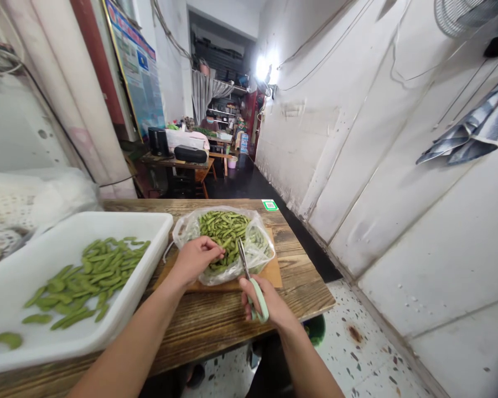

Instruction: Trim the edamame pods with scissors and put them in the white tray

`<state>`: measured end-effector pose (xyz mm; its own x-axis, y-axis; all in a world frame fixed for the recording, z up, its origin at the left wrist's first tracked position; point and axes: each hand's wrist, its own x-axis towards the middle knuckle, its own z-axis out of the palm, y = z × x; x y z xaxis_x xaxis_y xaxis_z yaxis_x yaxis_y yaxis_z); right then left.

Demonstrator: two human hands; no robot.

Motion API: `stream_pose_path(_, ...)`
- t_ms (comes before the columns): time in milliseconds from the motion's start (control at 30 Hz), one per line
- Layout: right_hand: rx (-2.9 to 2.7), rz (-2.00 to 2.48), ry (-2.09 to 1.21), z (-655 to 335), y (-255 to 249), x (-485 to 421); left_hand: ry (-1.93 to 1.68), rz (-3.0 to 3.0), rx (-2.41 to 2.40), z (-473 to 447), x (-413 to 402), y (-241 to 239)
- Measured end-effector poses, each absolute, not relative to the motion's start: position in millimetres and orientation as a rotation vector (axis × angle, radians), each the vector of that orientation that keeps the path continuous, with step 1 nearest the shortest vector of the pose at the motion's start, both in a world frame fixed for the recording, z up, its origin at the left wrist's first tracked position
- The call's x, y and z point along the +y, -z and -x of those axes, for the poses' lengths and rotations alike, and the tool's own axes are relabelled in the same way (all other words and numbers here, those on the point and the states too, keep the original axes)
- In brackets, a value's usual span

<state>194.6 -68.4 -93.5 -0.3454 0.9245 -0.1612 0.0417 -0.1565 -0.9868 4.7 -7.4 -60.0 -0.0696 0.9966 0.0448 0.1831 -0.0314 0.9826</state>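
The work looks partway along: a loose batch of green pods [102, 271] lies in the white tray [160, 237] at the worktop's [299, 276] left, while a larger heap seems left in the clear bag [186, 224], on a board [274, 276] toward the far edge. The right hand's [273, 301] grip is clamped on scissors [259, 301]; the left hand [199, 254] reaches over the bag's heap, and whether its grip has closed on a pod cannot be told. Counted: one tray, one bag, one board, one pair of scissors; the pods overlap too much to number.
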Motion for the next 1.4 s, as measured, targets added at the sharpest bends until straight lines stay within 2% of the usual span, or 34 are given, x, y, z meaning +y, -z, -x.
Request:
stream_pose_path(367,-1.52,1.16,-1.593,-190,80,-69,-1.068,-1.177,1.251,0,-27,46)
stream_pose_path(633,-1.483,1.08,-1.657,-186,92,-71,-1.293,-1.021,1.243,-9,-26,55)
stream_pose_path(833,-1.493,1.056,-1.668,-186,91,-72,-1.312,-0.842,1.15,-9,-28,49)
stream_pose_path(1400,-1.487,1.054,-1.654,-185,84,-73,-1.259,-1.15,1.266,-6,-28,59)
